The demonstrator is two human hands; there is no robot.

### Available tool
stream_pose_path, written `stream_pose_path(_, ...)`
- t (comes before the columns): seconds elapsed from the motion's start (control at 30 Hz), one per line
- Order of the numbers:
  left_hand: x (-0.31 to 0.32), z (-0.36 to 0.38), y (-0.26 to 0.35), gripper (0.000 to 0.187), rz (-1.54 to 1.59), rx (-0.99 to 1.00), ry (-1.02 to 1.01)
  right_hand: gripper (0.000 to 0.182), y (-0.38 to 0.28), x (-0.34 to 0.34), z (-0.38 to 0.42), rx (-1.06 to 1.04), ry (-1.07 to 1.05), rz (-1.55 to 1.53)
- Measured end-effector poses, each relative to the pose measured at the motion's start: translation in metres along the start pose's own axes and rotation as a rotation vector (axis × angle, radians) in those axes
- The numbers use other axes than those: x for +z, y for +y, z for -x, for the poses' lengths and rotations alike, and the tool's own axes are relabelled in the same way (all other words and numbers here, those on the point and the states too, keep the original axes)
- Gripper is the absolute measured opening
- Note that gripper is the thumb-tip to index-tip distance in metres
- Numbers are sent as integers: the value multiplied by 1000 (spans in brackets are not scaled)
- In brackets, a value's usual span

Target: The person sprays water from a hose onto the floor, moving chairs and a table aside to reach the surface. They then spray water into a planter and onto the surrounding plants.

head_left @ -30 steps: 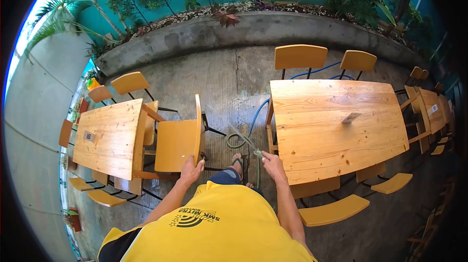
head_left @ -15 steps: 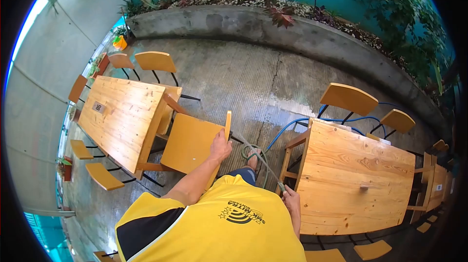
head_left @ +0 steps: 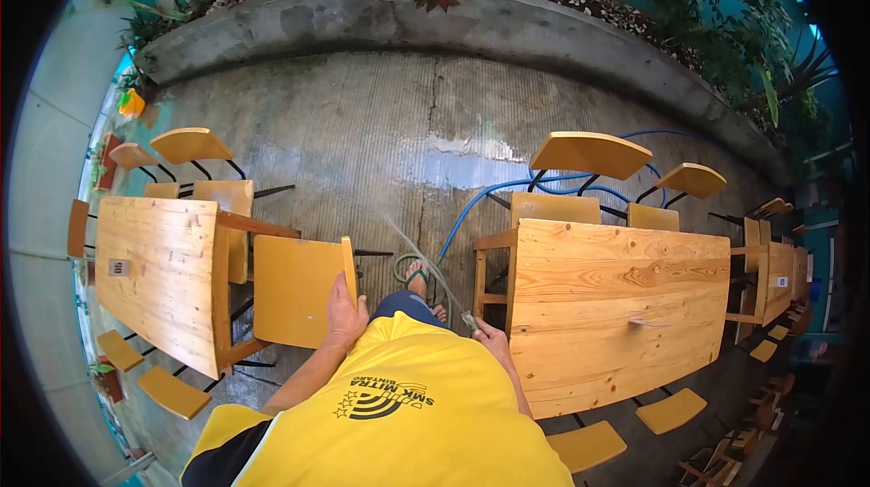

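A: Layout, big to small?
B: Wet concrete floor (head_left: 381, 143), with a raised concrete planter (head_left: 471, 20) along the far edge. One long wooden table (head_left: 616, 306) on the person's right, a second wooden table (head_left: 159, 274) on the left. The person stands in the gap between them.

A: Chairs?
B: Yellow ones around both tables. The one that matters is the tipped chair (head_left: 297, 288) just beside the left table, with its seat turned up toward the camera and its back edge toward the person.

A: Left hand?
B: Left hand (head_left: 344, 322) is on the near edge of that chair's back, fingers wrapped over the edge and clamped on it.

A: Right hand?
B: Right hand (head_left: 490, 340) is at the near corner of the right table, fingers closed around a hose nozzle (head_left: 468, 319). A thin stream of water (head_left: 417, 251) runs from it up and to the left, across the floor in front of the tipped chair.

A: Hoses?
B: A green hose (head_left: 405, 262) is looped on the floor by the person's sandalled foot (head_left: 416, 277). A blue hose (head_left: 489, 192) runs along the floor and under the far chairs of the right table.
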State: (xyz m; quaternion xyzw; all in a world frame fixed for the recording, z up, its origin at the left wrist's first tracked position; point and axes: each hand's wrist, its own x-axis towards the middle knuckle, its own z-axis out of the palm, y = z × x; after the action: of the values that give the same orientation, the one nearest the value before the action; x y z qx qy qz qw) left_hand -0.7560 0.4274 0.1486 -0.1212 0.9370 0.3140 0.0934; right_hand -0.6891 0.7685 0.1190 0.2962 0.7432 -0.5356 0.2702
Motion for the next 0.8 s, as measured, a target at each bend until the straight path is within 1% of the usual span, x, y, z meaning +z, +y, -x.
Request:
stream_pose_path(0.07,1,0,-1,74,-4,13,20,41,19,-1,-6,-32,2,1)
stream_pose_path(0.17,0,-2,2,76,-26,53,52,40,20,1,-13,-141,64,-110)
stream_pose_path(0.23,-8,0,12,81,-15,-16,-16,40,14,-1,-25,-265,72,-11)
stream_pose_path(0.27,-10,-4,17,81,-19,12,-4,40,9,-3,-30,-284,87,-29)
stream_pose_path(0.33,-14,-9,23,86,-49,-87,-8,40,-16,-9,-24,-175,53,-38)
stream_pose_path(0.37,-11,-20,17,87,22,-84,17,40,-23,-10,-25,-169,52,-29)
stream_pose_path(0.4,-13,-28,21,87,26,-79,28,40,-24,-11,-31,-181,53,-29)
stream_pose_path(0.47,-18,-52,31,86,64,-117,84,41,-23,-8,-46,-290,53,-34)
stream_pose_path(0.5,-16,-66,27,84,76,-57,122,41,-25,-9,-52,-292,48,-48)
stream_pose_path(0.53,-14,-81,22,84,80,-49,122,41,-30,-9,-60,-296,56,-49)
stream_pose_path(0.6,-11,-107,16,80,89,44,145,41,-39,-10,-73,-312,125,-145)
stream_pose_path(0.63,-9,-115,15,80,96,44,136,41,-46,-13,-81,-352,182,-147)
stream_pose_path(0.67,-9,-123,15,72,83,31,102,41,-55,-16,-88,-349,188,-137)
stream_pose_path(0.7,-9,-134,17,66,73,16,74,41,-68,-20,-99,-288,166,-155)
stream_pose_path(0.73,-8,-143,15,66,87,10,83,41,-86,-23,-114,-233,138,-170)
stream_pose_path(0.8,-9,-149,-1,54,117,50,-96,41,-118,-20,-143,-240,142,-174)
